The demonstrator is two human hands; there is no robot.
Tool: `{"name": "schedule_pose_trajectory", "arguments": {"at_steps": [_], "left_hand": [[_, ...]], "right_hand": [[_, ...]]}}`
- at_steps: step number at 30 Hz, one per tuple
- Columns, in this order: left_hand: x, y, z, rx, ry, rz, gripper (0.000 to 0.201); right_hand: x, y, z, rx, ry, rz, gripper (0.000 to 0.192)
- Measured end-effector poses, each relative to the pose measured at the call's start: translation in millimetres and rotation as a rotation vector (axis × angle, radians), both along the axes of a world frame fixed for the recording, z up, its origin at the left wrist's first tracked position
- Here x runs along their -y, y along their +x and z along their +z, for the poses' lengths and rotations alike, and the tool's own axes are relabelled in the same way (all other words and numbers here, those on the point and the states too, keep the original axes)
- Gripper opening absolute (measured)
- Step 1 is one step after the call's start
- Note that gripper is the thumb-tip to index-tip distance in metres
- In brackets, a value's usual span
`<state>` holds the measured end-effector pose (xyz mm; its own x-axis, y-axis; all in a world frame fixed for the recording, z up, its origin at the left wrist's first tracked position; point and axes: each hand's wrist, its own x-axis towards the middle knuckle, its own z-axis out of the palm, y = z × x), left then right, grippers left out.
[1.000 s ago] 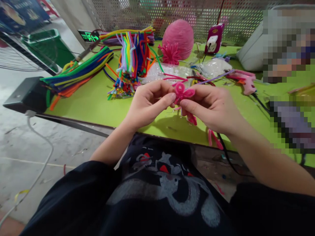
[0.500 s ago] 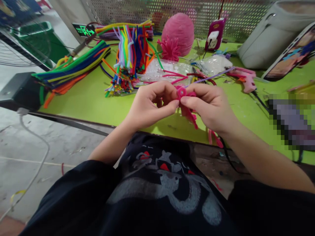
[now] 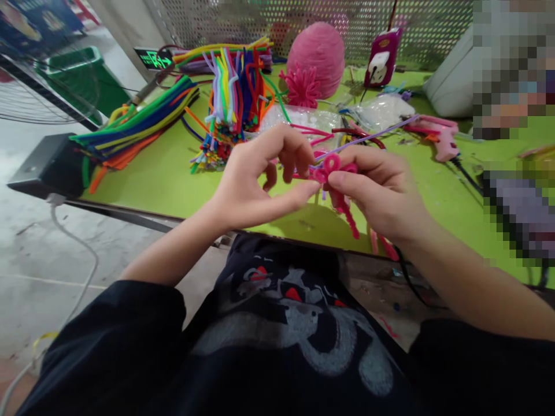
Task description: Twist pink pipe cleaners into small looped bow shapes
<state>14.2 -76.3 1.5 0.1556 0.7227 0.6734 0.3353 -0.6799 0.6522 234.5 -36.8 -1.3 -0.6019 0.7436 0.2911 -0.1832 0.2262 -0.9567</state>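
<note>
Head view: both hands' fingers pinch pink pipe-cleaner.

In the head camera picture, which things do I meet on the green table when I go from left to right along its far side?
Long pipe cleaner bundle → upright bent pipe cleaner bunch → pink yarn ball → purple charger → pink glue gun.

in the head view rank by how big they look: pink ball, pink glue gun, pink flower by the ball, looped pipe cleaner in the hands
1. pink ball
2. glue gun
3 and 4, too close to call: flower and looped pipe cleaner; the pipe cleaner sits nearer the camera and both hands, left and right, hide part of it.
</note>
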Motion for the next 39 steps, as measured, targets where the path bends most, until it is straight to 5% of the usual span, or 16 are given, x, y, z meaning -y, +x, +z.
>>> {"name": "schedule_pose_trajectory", "arguments": {"at_steps": [2, 4, 14, 21, 27, 39], "left_hand": [[2, 8, -1.6, 0.086, -0.286, -0.099, 0.041], [2, 13, -4.9, 0.096, -0.390, -0.123, 0.051], [8, 22, -22.5, 0.133, -0.130, 0.087, 0.048], [5, 28, -13.1, 0.311, -0.360, -0.098, 0.047], [9, 35, -14.6, 0.377, -0.381, 0.001, 0.042], [-1, 38, -18.9, 0.253, -0.409, 0.075, 0.043]], "right_hand": [[0, 3, 1.6, 0.068, 0.107, -0.030, 0.012], [-1, 5, 2.6, 0.153, 0.181, -0.044, 0.016], [1, -6, -13.2, -0.052, 0.156, -0.096, 0.028], [-2, -1, -8.5, 0.008, 0.261, -0.071, 0.030], [-7, 0, -3.7, -0.063, 0.158, 0.042, 0.015], [-7, 1, -8.1, 0.058, 0.267, -0.121, 0.022]]}}
